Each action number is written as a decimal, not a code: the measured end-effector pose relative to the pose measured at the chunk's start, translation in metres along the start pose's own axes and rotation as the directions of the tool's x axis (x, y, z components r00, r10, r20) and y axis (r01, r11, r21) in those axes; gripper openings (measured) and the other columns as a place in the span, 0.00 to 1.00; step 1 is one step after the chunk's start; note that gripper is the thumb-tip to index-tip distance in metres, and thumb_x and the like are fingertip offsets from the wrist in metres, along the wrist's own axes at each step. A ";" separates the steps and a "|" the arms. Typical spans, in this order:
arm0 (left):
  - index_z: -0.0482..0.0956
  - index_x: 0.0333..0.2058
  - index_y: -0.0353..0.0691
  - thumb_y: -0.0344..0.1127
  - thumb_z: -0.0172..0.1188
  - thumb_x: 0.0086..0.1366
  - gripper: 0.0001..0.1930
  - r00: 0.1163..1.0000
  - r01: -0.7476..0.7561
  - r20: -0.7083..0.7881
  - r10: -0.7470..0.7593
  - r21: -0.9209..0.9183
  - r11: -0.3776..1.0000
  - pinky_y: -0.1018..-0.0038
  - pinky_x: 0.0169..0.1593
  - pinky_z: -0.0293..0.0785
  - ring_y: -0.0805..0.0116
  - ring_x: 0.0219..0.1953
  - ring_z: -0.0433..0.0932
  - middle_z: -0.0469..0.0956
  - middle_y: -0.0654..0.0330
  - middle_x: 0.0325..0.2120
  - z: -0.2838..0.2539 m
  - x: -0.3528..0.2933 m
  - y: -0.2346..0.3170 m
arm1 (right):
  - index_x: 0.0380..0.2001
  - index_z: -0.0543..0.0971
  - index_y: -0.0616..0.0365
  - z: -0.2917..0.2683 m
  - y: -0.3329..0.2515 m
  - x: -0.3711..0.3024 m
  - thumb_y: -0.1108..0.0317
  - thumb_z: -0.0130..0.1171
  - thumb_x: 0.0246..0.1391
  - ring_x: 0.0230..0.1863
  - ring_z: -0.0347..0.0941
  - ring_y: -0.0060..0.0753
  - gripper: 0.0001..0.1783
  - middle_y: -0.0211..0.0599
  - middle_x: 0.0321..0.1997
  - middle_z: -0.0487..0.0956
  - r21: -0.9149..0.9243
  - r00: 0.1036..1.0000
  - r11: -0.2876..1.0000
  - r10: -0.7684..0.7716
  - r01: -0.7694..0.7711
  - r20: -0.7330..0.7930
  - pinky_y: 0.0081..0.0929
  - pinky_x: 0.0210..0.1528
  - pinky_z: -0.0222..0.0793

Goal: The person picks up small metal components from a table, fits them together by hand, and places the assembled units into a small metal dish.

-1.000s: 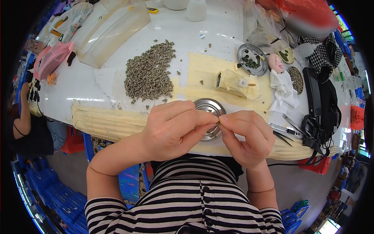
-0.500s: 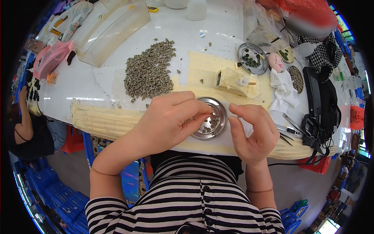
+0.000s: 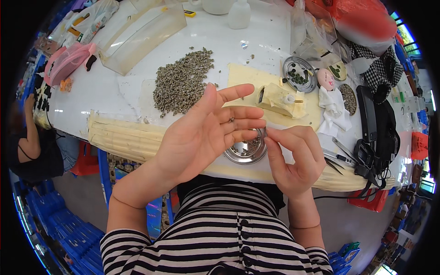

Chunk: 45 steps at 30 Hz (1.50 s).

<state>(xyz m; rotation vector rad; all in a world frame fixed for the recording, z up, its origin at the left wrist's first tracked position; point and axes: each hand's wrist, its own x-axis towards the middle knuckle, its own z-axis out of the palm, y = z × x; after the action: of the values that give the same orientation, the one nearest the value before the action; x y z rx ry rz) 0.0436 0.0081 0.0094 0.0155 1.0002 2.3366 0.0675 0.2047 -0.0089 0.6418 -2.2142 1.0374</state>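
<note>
My left hand (image 3: 197, 133) is open, palm up, its fingers stretched out over a round shiny metal dish (image 3: 239, 160). On those fingers rests a tiny dark metal piece (image 3: 231, 120). My right hand (image 3: 298, 158) is at the dish's right rim, thumb and forefinger pinched together; what they hold, if anything, is too small to make out. Several small pieces lie in the dish, partly hidden by the left fingers. Farther off to the left is a big heap of small grey-brown metal pieces (image 3: 183, 82).
Behind the dish stands a tape-wrapped block (image 3: 277, 101). To the right are a metal tray of dark green pieces (image 3: 311, 85), white tissue (image 3: 334, 107), tweezers (image 3: 333, 166) and a black bag with straps (image 3: 373, 123). A clear plastic bin (image 3: 121, 59) lies far left. Another person sits at the left.
My left hand has turned from a pinch over the dish to an open palm with a tiny piece on it. My right hand has closed its thumb and forefinger together beside it.
</note>
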 end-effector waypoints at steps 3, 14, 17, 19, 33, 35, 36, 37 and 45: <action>0.49 0.69 0.34 0.62 0.26 0.74 0.39 1.000 0.027 0.004 -0.027 -0.046 0.999 0.64 0.64 0.63 0.56 0.61 0.68 0.67 0.41 0.58 0.012 -0.003 -0.005 | 0.34 0.83 0.58 0.005 -0.004 0.003 0.80 0.71 0.36 0.27 0.71 0.33 0.16 0.31 0.28 0.77 -0.032 0.997 0.997 -0.067 0.068 0.044 0.26 0.26 0.66; 0.50 0.69 0.37 0.57 0.30 0.76 0.34 1.000 -0.018 0.021 0.018 -0.007 1.000 0.63 0.65 0.62 0.58 0.63 0.66 0.64 0.42 0.62 0.019 -0.007 -0.012 | 0.31 0.82 0.56 0.008 -0.005 0.006 0.76 0.71 0.37 0.30 0.68 0.33 0.14 0.30 0.29 0.74 -0.066 0.996 0.998 -0.003 0.009 0.091 0.27 0.31 0.64; 0.66 0.61 0.35 0.46 0.41 0.76 0.24 0.998 0.026 0.043 -0.035 0.193 0.981 0.67 0.55 0.74 0.63 0.54 0.75 0.74 0.47 0.53 0.009 -0.004 -0.011 | 0.32 0.83 0.56 0.001 -0.006 0.003 0.77 0.72 0.38 0.30 0.67 0.30 0.13 0.30 0.28 0.73 0.105 0.985 0.979 0.172 -0.174 0.029 0.25 0.31 0.63; 0.74 0.52 0.34 0.39 0.49 0.74 0.17 0.995 0.065 0.068 -0.078 0.176 0.982 0.72 0.47 0.77 0.68 0.45 0.79 0.78 0.52 0.45 -0.001 -0.003 -0.013 | 0.32 0.84 0.56 -0.001 -0.005 0.003 0.77 0.72 0.39 0.30 0.67 0.29 0.13 0.30 0.28 0.72 0.163 0.982 0.969 0.186 -0.187 0.021 0.24 0.31 0.63; 0.81 0.38 0.32 0.25 0.63 0.64 0.05 0.996 -0.086 0.027 0.082 0.249 0.965 0.79 0.34 0.76 0.74 0.30 0.79 0.82 0.58 0.30 -0.005 -0.001 -0.017 | 0.31 0.83 0.56 0.001 -0.004 0.000 0.79 0.71 0.38 0.30 0.69 0.31 0.13 0.30 0.29 0.76 0.144 0.992 0.982 0.125 -0.124 0.004 0.24 0.31 0.63; 0.81 0.38 0.31 0.23 0.63 0.63 0.06 0.989 -0.143 0.019 0.144 0.306 0.941 0.80 0.35 0.76 0.74 0.30 0.79 0.81 0.58 0.30 -0.002 -0.003 -0.019 | 0.30 0.83 0.56 0.002 -0.004 0.000 0.80 0.70 0.38 0.31 0.69 0.32 0.12 0.31 0.30 0.76 0.136 0.993 0.984 0.120 -0.118 -0.003 0.25 0.31 0.63; 0.81 0.38 0.31 0.22 0.63 0.62 0.06 0.983 -0.181 0.025 0.183 0.321 0.930 0.80 0.35 0.76 0.74 0.31 0.79 0.81 0.58 0.31 -0.001 -0.004 -0.021 | 0.30 0.82 0.57 0.003 -0.004 0.000 0.80 0.70 0.39 0.31 0.69 0.32 0.12 0.31 0.30 0.76 0.135 0.993 0.984 0.115 -0.113 -0.006 0.25 0.31 0.64; 0.81 0.39 0.31 0.22 0.64 0.62 0.07 0.975 -0.219 0.031 0.221 0.335 0.916 0.80 0.35 0.76 0.75 0.31 0.79 0.81 0.57 0.31 0.000 -0.004 -0.024 | 0.30 0.82 0.57 0.003 -0.004 -0.001 0.80 0.69 0.39 0.31 0.69 0.32 0.11 0.32 0.30 0.76 0.134 0.994 0.985 0.111 -0.109 -0.009 0.25 0.31 0.64; 0.83 0.39 0.33 0.18 0.68 0.54 0.12 0.821 -0.514 0.265 0.506 0.728 0.453 0.77 0.37 0.76 0.70 0.35 0.80 0.81 0.56 0.32 -0.002 -0.002 -0.021 | 0.30 0.80 0.60 0.002 -0.002 -0.002 0.80 0.67 0.45 0.33 0.71 0.33 0.08 0.35 0.31 0.77 0.269 0.978 0.940 0.202 -0.208 0.049 0.25 0.35 0.67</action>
<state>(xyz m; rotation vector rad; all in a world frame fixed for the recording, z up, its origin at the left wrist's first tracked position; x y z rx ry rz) 0.0556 0.0172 -0.0063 0.7856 2.1961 2.1393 0.0693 0.2020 -0.0102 0.5469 -2.2099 1.4681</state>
